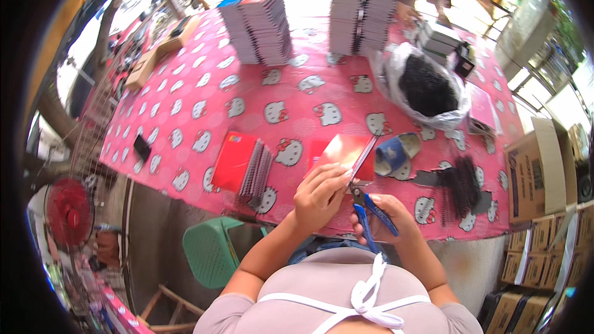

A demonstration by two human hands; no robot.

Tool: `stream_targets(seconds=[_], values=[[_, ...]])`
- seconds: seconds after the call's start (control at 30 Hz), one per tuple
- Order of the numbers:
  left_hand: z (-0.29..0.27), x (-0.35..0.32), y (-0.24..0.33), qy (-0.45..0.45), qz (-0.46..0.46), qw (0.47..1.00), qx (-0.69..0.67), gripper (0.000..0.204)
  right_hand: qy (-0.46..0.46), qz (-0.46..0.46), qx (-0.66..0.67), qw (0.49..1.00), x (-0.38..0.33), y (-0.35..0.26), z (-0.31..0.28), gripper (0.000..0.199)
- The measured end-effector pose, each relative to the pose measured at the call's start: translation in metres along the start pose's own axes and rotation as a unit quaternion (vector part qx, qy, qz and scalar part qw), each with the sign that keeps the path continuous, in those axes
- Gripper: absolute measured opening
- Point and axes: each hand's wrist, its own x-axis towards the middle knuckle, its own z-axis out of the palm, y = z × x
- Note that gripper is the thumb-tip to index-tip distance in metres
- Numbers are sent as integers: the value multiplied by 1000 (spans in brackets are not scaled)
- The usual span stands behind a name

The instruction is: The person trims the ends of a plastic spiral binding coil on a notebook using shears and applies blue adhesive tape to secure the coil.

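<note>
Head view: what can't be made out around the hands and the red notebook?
- Pliers: tip hidden behind the left hand.
- Red notebook: near edge covered by that hand.
- Right hand: palm turned away, grip unclear.
- Black bundle: too small to identify.

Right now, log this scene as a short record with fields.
surface: table with pink cat-print cloth
left hand: holds a red-covered notebook by its near edge
right hand: grips blue-handled pliers, tip at the notebook's spiral edge
beside the notebook: blue slipper
left of it: stack of red spiral notebooks
right: loose black coils, clear bag of black coils
far edge: two tall notebook stacks
</note>
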Motion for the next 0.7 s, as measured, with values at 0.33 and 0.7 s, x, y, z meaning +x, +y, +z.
stream_targets(seconds=[0.33, 0.7], values=[[-168, -82, -90, 426, -380, 820, -38, 10, 204, -307, -732, 573, 5, 68, -90, 34], [-102, 16, -47, 180, -252, 933, 185, 32, 494, -19, -752, 436, -60, -4, -274, 40]])
